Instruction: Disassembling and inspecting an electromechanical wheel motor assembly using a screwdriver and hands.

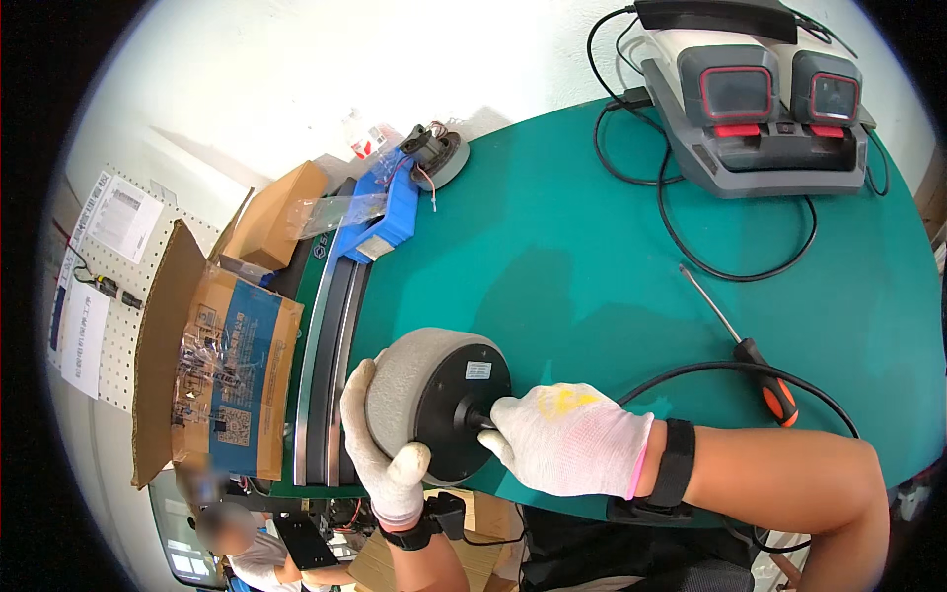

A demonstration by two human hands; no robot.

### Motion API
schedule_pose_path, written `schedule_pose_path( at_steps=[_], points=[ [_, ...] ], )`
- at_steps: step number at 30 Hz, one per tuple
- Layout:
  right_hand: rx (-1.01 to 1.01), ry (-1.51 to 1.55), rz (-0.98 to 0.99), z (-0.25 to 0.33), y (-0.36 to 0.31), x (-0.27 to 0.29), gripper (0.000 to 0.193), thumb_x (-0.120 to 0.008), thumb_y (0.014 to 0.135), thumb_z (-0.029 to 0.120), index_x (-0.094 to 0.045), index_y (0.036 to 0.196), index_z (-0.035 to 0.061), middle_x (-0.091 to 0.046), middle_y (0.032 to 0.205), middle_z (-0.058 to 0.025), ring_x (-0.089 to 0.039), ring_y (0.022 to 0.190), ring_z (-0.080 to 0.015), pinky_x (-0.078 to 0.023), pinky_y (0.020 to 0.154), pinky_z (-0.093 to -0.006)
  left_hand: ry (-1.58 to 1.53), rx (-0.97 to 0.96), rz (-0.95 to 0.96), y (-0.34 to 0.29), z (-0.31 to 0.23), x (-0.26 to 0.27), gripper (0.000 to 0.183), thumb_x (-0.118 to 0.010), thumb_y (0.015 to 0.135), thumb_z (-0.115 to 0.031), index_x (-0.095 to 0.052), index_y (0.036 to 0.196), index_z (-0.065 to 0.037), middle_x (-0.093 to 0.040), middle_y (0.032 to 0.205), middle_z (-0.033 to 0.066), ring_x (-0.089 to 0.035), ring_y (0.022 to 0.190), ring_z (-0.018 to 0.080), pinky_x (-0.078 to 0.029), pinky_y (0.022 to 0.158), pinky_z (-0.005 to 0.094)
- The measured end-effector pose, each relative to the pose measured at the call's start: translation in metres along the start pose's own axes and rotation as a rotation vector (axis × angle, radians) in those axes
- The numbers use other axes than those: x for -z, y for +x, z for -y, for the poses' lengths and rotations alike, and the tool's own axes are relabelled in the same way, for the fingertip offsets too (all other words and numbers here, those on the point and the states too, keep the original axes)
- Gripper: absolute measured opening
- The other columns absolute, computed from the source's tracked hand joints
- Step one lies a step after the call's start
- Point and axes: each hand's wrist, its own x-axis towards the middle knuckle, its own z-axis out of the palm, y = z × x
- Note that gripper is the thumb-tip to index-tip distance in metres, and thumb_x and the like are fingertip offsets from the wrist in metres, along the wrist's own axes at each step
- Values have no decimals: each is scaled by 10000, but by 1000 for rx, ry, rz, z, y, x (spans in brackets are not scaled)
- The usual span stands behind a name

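Note:
A grey wheel (398, 392) with a flat black face, a small white label and a stub shaft at its centre rests tilted at the near edge of the green table. My left hand (390, 464), in a whitish work glove, wraps round the grey rim from the left and below, thumb near the black face. My right hand (562, 437), in a similar glove with a yellow mark on its back, is closed at the shaft. Its fingers hide most of the shaft and whatever else they may hold. To the right lies a screwdriver (760, 375) with a black and orange handle.
A grey twin-screen device (769, 163) with black cables stands at the back right. A blue bin (395, 212), a motor-like round part (444, 163) and a metal rail (330, 365) line the left side. Beyond sits an open cardboard box (237, 375). Another person (261, 553) is at lower left.

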Motion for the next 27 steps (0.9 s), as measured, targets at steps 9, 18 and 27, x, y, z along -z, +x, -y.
schedule_pose_path(
  at_steps=[9, 18, 27],
  points=[
    [260, -522, -74, 1, 4, 13, 116, -622, 846, 147, -645, 871, 36, -697, 696, -136, -731, 661, -306, -544, 579, -469, 13, 129, 6, 7, -18, -9, 1244, -921, 663, -617, -391, 1552, 74, -505, 1503, 236, -531, 1379, 349, -434, 1158, 473],
    [1, -191, 21, 0, 5, 22, 428, -639, 993, 467, -653, 895, 50, -672, 676, -165, -699, 667, -392, -562, 618, -491, 33, 98, -41, 1, -14, -9, 1223, -920, 674, -615, -401, 1554, 56, -510, 1500, 238, -537, 1375, 353, -442, 1155, 478],
    [39, -229, -23, -1, 2, 14, 303, -643, 994, 363, -654, 895, 77, -673, 680, -140, -703, 670, -368, -548, 616, -488, 8, 52, -90, -1, -8, -11, 1208, -912, 683, -640, -421, 1539, 56, -511, 1496, 235, -546, 1368, 356, -448, 1151, 486]
  ],
)
